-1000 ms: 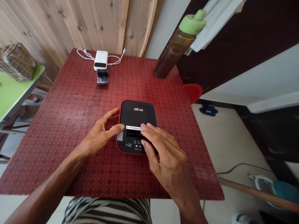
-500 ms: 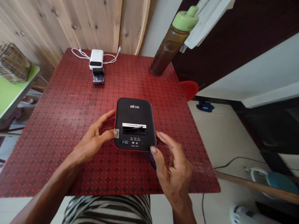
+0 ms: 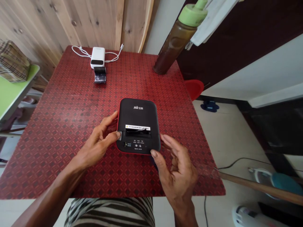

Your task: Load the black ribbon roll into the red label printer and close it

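Head view: we see a black box-shaped device (image 3: 137, 113) with a red rim, sitting mid-table on the red patterned tabletop (image 3: 71, 126), a slot and warning label on top. Our left hand (image 3: 98, 145) is at its left edge, thumb on a small grey tab (image 3: 119, 136), fingers spread; can't tell if it's pinching. Our right hand (image 3: 178, 175) is half open by the front right corner, fingertips (image 3: 164, 137) just beside the case, holding nothing. Far end: white power bank (image 3: 97, 57), black slotted piece (image 3: 99, 75), brown bottle (image 3: 175, 41).
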`<state>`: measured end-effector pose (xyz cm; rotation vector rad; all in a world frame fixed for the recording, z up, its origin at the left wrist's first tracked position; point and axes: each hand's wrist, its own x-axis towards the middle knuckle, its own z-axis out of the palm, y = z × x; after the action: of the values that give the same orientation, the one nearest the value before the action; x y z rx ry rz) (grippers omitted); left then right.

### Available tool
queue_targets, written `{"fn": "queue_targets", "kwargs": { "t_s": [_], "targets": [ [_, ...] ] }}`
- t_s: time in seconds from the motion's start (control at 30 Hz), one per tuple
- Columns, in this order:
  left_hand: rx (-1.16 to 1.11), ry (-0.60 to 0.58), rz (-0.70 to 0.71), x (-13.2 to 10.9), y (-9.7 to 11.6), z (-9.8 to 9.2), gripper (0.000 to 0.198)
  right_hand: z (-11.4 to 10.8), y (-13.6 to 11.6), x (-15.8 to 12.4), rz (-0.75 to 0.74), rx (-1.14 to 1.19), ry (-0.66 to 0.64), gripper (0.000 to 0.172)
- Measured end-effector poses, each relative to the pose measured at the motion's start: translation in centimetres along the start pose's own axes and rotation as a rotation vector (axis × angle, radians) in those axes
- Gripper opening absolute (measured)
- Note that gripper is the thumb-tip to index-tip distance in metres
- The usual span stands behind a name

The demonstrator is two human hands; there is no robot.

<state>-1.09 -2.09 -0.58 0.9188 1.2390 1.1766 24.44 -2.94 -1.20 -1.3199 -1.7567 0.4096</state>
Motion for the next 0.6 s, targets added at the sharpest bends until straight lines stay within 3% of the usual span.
{"fn": "queue_targets", "kwargs": {
  "t_s": [0.47, 0.6],
  "targets": [
    [-0.074, 0.013, 0.035, 0.11, -0.46, 0.86, 0.086, 0.92, 0.52, -0.57, 0.1, 0.132, -0.01, 0.045],
    [-0.061, 0.055, 0.024, -0.51, -0.88, 0.92, 0.077, 0.58, 0.42, -0.28, 0.064, 0.112, -0.006, 0.043]
  ]
}}
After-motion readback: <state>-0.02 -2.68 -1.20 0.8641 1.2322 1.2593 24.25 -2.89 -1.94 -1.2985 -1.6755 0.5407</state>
